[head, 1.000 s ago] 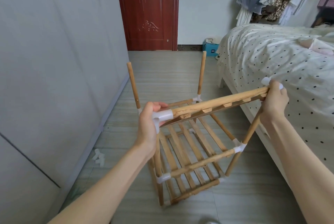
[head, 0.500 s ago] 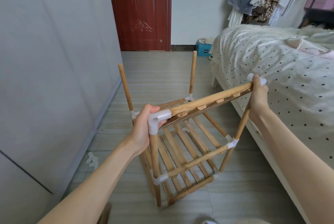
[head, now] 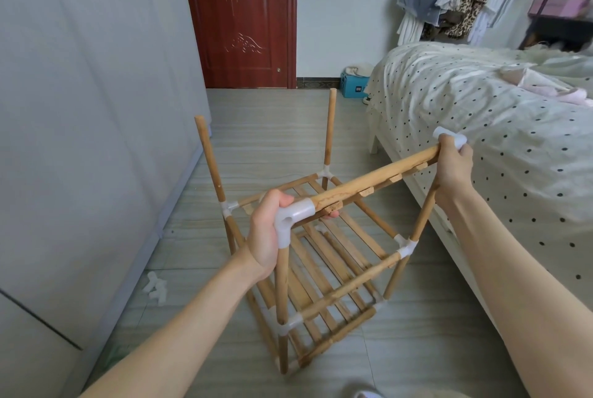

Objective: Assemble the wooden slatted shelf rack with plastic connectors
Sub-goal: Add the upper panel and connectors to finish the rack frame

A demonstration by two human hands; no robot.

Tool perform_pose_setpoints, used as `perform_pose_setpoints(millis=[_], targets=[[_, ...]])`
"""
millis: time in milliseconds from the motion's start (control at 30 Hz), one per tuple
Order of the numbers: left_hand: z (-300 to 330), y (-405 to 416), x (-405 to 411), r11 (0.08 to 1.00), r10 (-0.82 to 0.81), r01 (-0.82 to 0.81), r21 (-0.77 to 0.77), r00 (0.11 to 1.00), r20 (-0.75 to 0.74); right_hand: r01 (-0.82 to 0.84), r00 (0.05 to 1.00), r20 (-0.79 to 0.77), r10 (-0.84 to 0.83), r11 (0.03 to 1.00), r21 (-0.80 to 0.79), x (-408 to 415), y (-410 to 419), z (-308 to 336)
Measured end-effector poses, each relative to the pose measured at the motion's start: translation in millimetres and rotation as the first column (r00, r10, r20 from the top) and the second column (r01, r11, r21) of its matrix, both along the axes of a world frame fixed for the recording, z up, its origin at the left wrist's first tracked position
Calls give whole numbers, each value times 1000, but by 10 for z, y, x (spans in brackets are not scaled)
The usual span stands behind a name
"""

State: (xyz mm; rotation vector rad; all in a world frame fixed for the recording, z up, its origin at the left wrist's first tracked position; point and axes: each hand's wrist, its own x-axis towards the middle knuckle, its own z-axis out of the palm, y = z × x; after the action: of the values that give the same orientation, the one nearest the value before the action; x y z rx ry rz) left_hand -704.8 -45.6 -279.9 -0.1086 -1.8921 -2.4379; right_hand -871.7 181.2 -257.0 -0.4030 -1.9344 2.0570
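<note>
Wooden rack (head: 324, 272) stands on the floor (head: 417, 349) between the wardrobe (head: 80, 108) and the bed (head: 497, 140). Left hand (head: 268, 237) grips the white corner connector (head: 293, 219) of the top slatted shelf (head: 378, 179), fingers curled round it. Right hand (head: 452, 166) grips the opposite connector (head: 451, 138). The shelf is tilted; two rear posts stand bare. Loose white connectors (head: 156, 287) lie beside the wardrobe.
</note>
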Motion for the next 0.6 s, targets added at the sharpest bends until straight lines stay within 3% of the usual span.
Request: perform_pose_setpoints(millis=[267,400,467,600], targets=[[-39,-40,-65,999,44,-44,-3,999,8,-54,997,-47,57,997,50,67,-30,30],[13,29,-61,970,240,-242,21,967,83,-101,994,-29,104,992,69,232,-103,56],[50,128,-41,948,317,-314,-45,946,73,-121,992,-27,122,991,54,352,-222,74],[58,346,-44,907,318,-310,-285,948,-17,-196,980,-13,197,979,50,620,-524,69]])
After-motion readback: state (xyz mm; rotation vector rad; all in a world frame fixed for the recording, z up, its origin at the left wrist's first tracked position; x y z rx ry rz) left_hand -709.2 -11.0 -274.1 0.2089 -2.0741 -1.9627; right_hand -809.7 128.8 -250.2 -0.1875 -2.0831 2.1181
